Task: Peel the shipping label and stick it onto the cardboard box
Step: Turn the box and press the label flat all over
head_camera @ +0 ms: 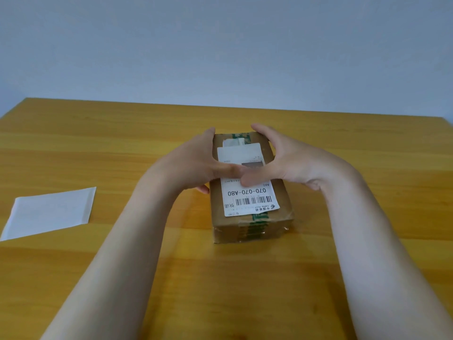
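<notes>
A small brown cardboard box (282, 204) with green-printed tape lies in the middle of the table. A white shipping label (250, 201) with a barcode and "070-070-A80" lies flat on its top, printed upside down to me. My left hand (193, 163) wraps round the box's left side, its thumb pressing on the middle of the label. My right hand (289, 158) curls over the box's far right edge, its thumb also pressing on the label beside the left thumb.
A blank white backing sheet (51, 212) lies on the wooden table (245, 278) at the left, near its edge. A plain pale wall stands behind the table's far edge.
</notes>
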The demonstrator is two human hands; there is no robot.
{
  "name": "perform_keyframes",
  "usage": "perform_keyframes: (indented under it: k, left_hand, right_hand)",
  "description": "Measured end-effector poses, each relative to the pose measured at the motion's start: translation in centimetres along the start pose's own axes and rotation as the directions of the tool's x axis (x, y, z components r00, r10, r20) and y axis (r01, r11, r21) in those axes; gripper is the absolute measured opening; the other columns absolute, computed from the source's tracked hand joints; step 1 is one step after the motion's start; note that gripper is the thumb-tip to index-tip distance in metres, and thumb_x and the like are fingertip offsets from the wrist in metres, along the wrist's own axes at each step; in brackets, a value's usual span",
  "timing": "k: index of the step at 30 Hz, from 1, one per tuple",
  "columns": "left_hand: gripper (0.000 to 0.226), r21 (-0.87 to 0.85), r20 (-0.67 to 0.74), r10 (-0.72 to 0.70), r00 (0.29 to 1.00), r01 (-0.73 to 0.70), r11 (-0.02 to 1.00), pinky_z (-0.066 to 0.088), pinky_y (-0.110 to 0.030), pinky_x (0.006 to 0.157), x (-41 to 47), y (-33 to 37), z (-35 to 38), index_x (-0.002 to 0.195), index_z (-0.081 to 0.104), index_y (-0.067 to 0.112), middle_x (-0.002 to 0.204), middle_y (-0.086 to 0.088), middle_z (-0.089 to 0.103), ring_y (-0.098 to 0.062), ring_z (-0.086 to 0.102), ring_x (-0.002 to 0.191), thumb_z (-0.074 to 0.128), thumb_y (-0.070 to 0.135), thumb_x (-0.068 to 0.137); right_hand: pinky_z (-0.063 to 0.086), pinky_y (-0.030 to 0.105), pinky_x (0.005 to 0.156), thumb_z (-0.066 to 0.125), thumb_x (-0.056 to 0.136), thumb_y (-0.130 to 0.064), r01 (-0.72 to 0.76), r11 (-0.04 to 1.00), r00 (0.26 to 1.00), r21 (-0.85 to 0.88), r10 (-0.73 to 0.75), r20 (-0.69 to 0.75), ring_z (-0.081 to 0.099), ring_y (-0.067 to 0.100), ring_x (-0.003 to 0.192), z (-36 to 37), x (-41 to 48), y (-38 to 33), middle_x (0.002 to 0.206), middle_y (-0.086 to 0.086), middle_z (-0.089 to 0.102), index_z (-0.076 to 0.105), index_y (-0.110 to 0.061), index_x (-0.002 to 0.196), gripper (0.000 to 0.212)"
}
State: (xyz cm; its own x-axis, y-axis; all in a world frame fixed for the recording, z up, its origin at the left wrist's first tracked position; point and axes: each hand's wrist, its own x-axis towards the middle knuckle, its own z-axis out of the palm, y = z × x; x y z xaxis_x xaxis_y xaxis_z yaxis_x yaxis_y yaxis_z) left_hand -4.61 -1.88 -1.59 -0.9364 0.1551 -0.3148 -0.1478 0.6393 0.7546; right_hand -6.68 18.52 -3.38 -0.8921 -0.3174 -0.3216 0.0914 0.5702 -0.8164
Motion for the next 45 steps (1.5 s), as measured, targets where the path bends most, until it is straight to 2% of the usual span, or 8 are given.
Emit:
perform_keyframes:
  k: [3,7,17,26,33,38,43,45]
  left_hand:
    - [0.092,0.01,-0.036,0.004,0.999,-0.004,1.0,0.067,-0.041,0.07,0.3,-0.2,0.1,0.156,0.036,0.024,0.106,0.016,0.059,-0.012,0.072,0.089,0.087,0.039,0.081]
    - [0.082,-0.005,-0.102,0.006,0.995,-0.006,1.0,0.067,-0.048,0.066,0.9,-0.6,0.1,0.149,0.045,0.023,0.113,0.011,0.06,-0.021,0.075,0.091,0.088,0.038,0.08]
    - [0.062,-0.051,-0.199,0.01,0.98,-0.02,0.998,0.066,-0.048,0.06,1.7,-1.2,0.4,0.134,0.058,0.027,0.117,0.006,0.066,-0.023,0.078,0.081,0.087,0.039,0.081]
    - [0.04,-0.005,-0.28,0.016,0.96,-0.018,1.0,0.066,-0.047,0.056,2.3,-1.5,0.7,0.116,0.066,0.027,0.098,0.004,0.074,-0.024,0.078,0.071,0.082,0.045,0.084]
    - [0.034,0.066,-0.335,0.048,0.941,-0.028,0.997,0.064,-0.043,0.053,2.3,-1.4,1.0,0.108,0.068,0.025,0.091,0.003,0.076,-0.021,0.076,0.064,0.079,0.048,0.084]
    - [0.031,0.007,-0.338,0.047,0.94,-0.048,0.999,0.064,-0.039,0.049,2.6,-1.7,1.0,0.101,0.071,0.027,0.091,0.003,0.077,-0.02,0.076,0.067,0.082,0.048,0.081]
    - [0.029,-0.1,-0.316,0.053,0.947,-0.089,0.991,0.055,-0.028,0.043,2.4,-1.8,0.8,0.101,0.076,0.024,0.091,0.002,0.079,-0.017,0.076,0.064,0.085,0.043,0.081]
    - [0.027,-0.135,-0.306,0.061,0.95,-0.107,0.985,0.056,-0.027,0.044,2.3,-1.8,0.7,0.103,0.078,0.023,0.093,0.001,0.078,-0.018,0.076,0.061,0.085,0.039,0.083]
  right_hand:
    - [0.053,0.036,0.106,0.102,0.048,-0.043,0.016,1.0,0.999,0.003,-0.015,-0.05,0.065,0.011,0.118,0.1,0.0,-0.2,0.131,-0.022,0.057,0.038,-0.041,0.157,0.126]
    - [0.054,0.026,0.089,0.1,0.059,-0.038,0.034,0.999,0.992,0.028,-0.03,-0.124,0.067,0.003,0.105,0.5,0.1,-0.4,0.118,-0.026,0.059,0.047,-0.038,0.149,0.104]
    - [0.054,0.028,0.076,0.095,0.063,-0.052,0.048,0.999,0.97,-0.015,-0.05,-0.238,0.068,0.003,0.098,0.8,0.3,-0.4,0.122,-0.02,0.061,0.056,-0.038,0.136,0.084]
    - [0.044,0.024,0.07,0.093,0.069,-0.052,0.06,0.995,0.938,-0.073,-0.081,-0.336,0.057,-0.006,0.096,0.7,0.8,0.2,0.108,-0.022,0.058,0.064,-0.029,0.118,0.061]
    - [0.043,0.027,0.066,0.092,0.069,-0.054,0.047,0.994,0.923,-0.1,-0.081,-0.375,0.058,-0.001,0.085,0.8,1.1,0.2,0.1,-0.014,0.063,0.065,-0.024,0.104,0.053]
    - [0.046,0.03,0.066,0.093,0.069,-0.052,0.062,0.994,0.917,-0.085,-0.09,-0.388,0.062,0.007,0.079,0.8,1.2,0.3,0.092,-0.01,0.066,0.066,-0.021,0.096,0.049]
    - [0.046,0.028,0.06,0.091,0.071,-0.053,0.078,0.996,0.914,-0.05,-0.092,-0.396,0.067,0.011,0.077,0.8,1.3,0.6,0.094,-0.003,0.074,0.067,-0.021,0.092,0.045]
    - [0.049,0.03,0.063,0.09,0.073,-0.053,0.085,0.996,0.905,-0.034,-0.091,-0.416,0.07,0.012,0.082,0.9,1.5,0.7,0.097,-0.002,0.076,0.068,-0.022,0.093,0.043]
